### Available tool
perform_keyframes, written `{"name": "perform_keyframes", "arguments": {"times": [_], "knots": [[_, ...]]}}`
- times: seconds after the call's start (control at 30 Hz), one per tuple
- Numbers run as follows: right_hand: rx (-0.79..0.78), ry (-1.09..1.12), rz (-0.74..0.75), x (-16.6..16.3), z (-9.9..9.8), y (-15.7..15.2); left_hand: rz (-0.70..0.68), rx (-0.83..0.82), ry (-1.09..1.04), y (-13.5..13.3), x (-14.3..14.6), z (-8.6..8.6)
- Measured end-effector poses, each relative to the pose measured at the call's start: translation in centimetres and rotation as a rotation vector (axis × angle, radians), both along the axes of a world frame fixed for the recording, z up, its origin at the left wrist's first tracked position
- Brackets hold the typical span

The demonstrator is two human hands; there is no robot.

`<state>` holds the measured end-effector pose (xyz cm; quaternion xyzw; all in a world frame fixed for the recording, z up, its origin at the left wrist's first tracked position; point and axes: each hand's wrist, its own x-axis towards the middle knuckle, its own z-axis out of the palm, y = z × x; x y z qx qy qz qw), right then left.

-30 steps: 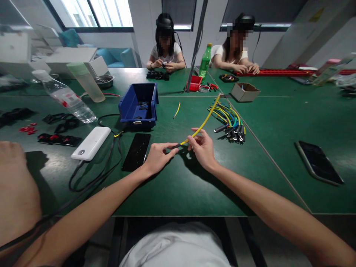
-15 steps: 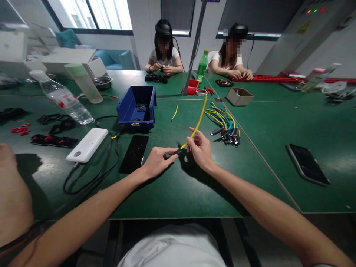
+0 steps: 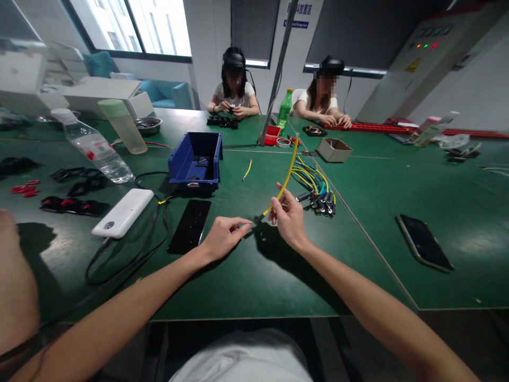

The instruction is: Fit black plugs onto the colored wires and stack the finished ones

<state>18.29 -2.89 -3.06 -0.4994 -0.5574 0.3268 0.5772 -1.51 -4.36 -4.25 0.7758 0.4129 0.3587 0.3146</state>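
A yellow wire (image 3: 293, 164) with a black sleeve at its lower end rises in a slight curve between my hands, above the table. My right hand (image 3: 289, 218) is closed on it, pinching the wire just above the sleeve between thumb and fingers. At the lower end, the thumb and forefinger of my left hand (image 3: 226, 236) are pinched together at the tip beyond the sleeve; the tip itself is small and partly covered. Behind my right hand lies a bundle of yellow, blue and green wires (image 3: 314, 178) with black-sleeved ends. A short yellow wire (image 3: 247, 170) rests alone farther back.
A blue bin (image 3: 194, 159) holds small black parts. Left of my hands are a black phone (image 3: 190, 227), a white power bank (image 3: 123, 213) with cables, and bottles. Another phone (image 3: 424, 243) and a small cardboard box (image 3: 334, 150) lie right. Two people sit across the table.
My left fingertips have slid off the black sleeve toward the wire's lower tip, so more of the sleeve shows. My right hand keeps its pinch. The camera view has tilted up slightly.
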Motion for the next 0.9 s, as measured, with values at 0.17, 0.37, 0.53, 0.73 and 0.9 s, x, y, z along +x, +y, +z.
{"name": "perform_keyframes", "arguments": {"times": [0.17,0.37,0.53,0.73,0.9], "knots": [[0.027,-0.043,-0.119,1.4,0.2,1.3,0.05,0.072,0.046,0.0,-0.2,0.5],[0.085,-0.143,-0.239,3.5,1.3,2.3,0.031,0.133,0.044,-0.1,-0.3,0.7],[0.113,-0.345,-0.386,6.4,2.6,3.4,-0.094,0.125,-0.002,-0.1,-0.5,0.5],[0.116,-0.602,-0.604,10.6,3.6,5.2,-0.103,0.091,-0.05,0.2,-0.5,-0.1],[0.009,-0.756,-0.675,13.4,3.5,6.2,-0.086,0.04,-0.097,0.4,-0.6,-0.4]]}}
